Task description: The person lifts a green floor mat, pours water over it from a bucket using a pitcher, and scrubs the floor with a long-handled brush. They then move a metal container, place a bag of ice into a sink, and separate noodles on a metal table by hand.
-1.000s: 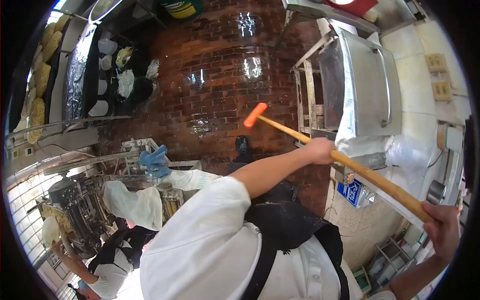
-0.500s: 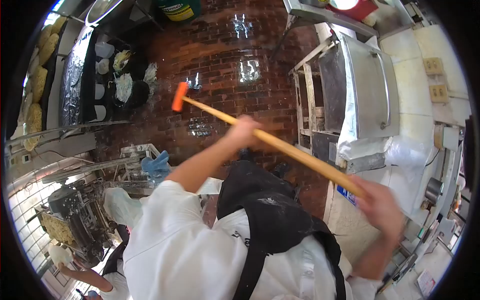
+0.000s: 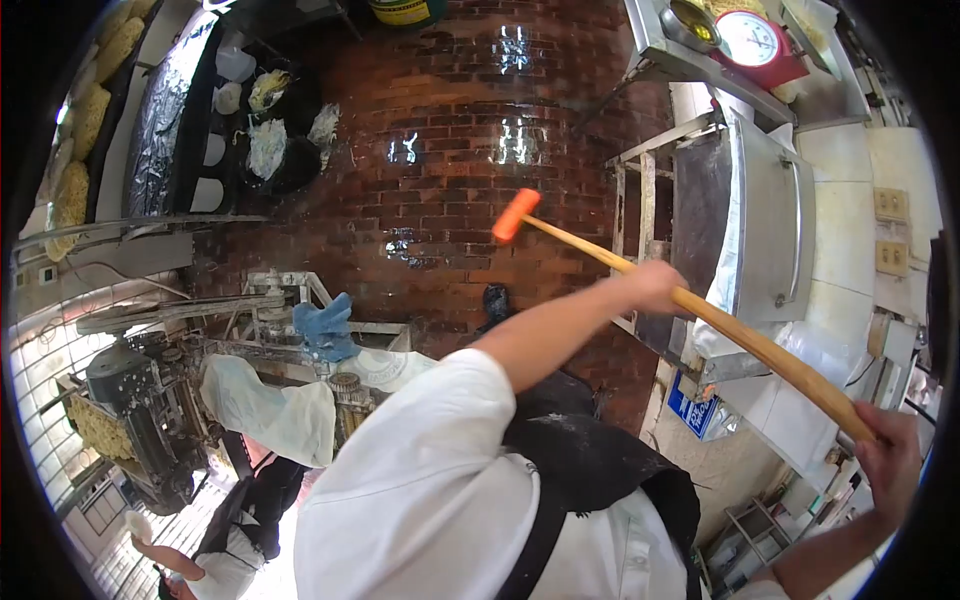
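A long wooden pole (image 3: pixel 765 350) with an orange head (image 3: pixel 516 215) slants across the view above the wet brick floor (image 3: pixel 450 180). My left hand (image 3: pixel 655 287) is wrapped round the middle of the pole, nearer the orange head. Around its thick far end, at the right side, my right hand (image 3: pixel 888 455) is closed. What the orange head is made of cannot be told; it touches nothing that I can make out.
Machinery with a blue glove (image 3: pixel 323 328) stands at left, near another person's arm (image 3: pixel 170 558). Black bins (image 3: pixel 285 165) are at upper left. A steel-doored unit (image 3: pixel 765 225) and a red scale (image 3: pixel 750 40) are at right. A green bucket (image 3: pixel 408 12) stands at the top.
Both hands and the pole have moved to the right, with the orange head shifting right and slightly down. The view has turned, showing more of the scale and the machinery.
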Available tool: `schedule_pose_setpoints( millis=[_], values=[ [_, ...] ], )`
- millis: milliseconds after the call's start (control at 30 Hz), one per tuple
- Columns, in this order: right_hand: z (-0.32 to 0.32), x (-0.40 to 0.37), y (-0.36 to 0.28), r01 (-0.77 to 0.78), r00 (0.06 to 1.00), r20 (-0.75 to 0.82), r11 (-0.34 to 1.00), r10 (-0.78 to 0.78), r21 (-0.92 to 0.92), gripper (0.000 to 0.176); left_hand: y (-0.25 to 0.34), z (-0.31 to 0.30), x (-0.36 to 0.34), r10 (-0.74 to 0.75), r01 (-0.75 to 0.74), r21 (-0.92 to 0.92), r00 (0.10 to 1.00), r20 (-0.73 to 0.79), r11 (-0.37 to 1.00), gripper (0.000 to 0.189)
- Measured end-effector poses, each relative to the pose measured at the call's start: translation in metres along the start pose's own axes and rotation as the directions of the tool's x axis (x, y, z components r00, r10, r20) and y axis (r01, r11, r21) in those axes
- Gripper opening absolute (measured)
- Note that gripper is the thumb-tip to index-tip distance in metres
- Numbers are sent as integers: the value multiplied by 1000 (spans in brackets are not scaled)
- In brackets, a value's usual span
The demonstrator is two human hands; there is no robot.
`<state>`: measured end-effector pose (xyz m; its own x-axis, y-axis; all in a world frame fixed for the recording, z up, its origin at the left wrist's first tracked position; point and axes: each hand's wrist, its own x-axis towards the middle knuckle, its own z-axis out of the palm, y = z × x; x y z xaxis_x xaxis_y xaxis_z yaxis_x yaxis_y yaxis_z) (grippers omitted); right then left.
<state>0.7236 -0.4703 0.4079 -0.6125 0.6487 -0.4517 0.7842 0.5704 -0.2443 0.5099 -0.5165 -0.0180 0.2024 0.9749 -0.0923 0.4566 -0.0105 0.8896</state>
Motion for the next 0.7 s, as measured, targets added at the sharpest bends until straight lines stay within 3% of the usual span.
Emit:
schedule_pose_setpoints(
  millis=[33, 67, 100, 133, 167, 200, 233, 267, 300, 333, 367, 400, 433, 467, 500, 533, 567, 600, 633, 700],
  values=[
    [17, 21, -12, 114, 993, 16, 993, -114, -27, 36, -10, -29, -23, -176, 183, -59, 979, 104, 981, 22],
    [41, 37, -10, 154, 988, -13, 988, -154, 22, 36, -66, -13, -37, -42, 57, 113, 991, -127, 992, 20],
    [61, 78, -42, 395, 916, 106, 915, -386, -78, 43, -81, -39, -67, -227, 238, 118, 969, -98, 964, 20],
    [104, 107, -48, 154, 963, 221, 988, -155, 21, 51, -109, -48, -101, -334, 366, 99, 910, -243, 925, 20],
    [134, 134, -81, -225, 896, 427, 955, 124, 194, 52, -155, -56, -131, -269, 345, 195, 904, -332, 918, 22],
    [190, 149, -77, -77, 914, 406, 984, 5, 162, 51, -196, -61, -164, -285, 387, 199, 870, -402, 900, 22],
    [253, 163, -66, 167, 917, 351, 982, -189, 92, 54, -246, -64, -179, -430, 522, 403, 852, -300, 752, 24],
    [282, 163, -79, 241, 912, 335, 970, -238, 33, 60, -277, -69, -202, -451, 527, 496, 849, -274, 690, 24],
    [284, 161, -87, 301, 900, 343, 953, -270, -41, 61, -266, -83, -209, -414, 483, 583, 873, -259, 653, 17],
    [268, 153, -71, 260, 913, 314, 965, -261, 44, 58, -242, -89, -198, -279, 383, 628, 924, -262, 677, 22],
    [228, 139, -64, 163, 948, 260, 981, -186, 105, 53, -211, -90, -174, -215, 302, 564, 952, -217, 769, 22],
    [185, 116, -58, 152, 982, 94, 979, -165, 137, 50, -161, -85, -146, -316, 377, 394, 925, -212, 838, 26],
    [143, 89, -42, 75, 996, 42, 983, -83, 167, 50, -125, -67, -117, -236, 302, 231, 933, -272, 925, 32],
    [97, 59, -36, 28, 999, 17, 996, -30, 80, 53, -68, -61, -89, -241, 298, 185, 930, -278, 936, 35],
    [63, 9, -2, 31, 988, -149, 992, -49, -124, 49, -41, -39, -58, -165, 207, 133, 948, -274, 969, 29],
    [26, -26, 0, -94, 978, -201, 974, 51, -208, 49, 4, -35, -34, -81, 94, 54, 977, -198, 994, 23],
    [-1, -48, -11, -121, 965, -250, 980, 80, -155, 51, 34, -23, -7, -12, 19, 42, 986, -164, 999, 19],
    [-18, -58, -17, -147, 949, -295, 984, 112, -99, 52, 30, 23, 37, 104, -119, -43, 962, -251, 992, 19],
    [-26, -53, -16, -148, 949, -294, 983, 111, -106, 52, 47, 22, 57, 99, -121, -105, 976, -193, 987, 18],
    [-42, -25, -8, 86, 978, -118, 845, -173, -528, 56, 55, 8, 86, 93, -114, -179, 988, -125, 977, 19]
  ],
)
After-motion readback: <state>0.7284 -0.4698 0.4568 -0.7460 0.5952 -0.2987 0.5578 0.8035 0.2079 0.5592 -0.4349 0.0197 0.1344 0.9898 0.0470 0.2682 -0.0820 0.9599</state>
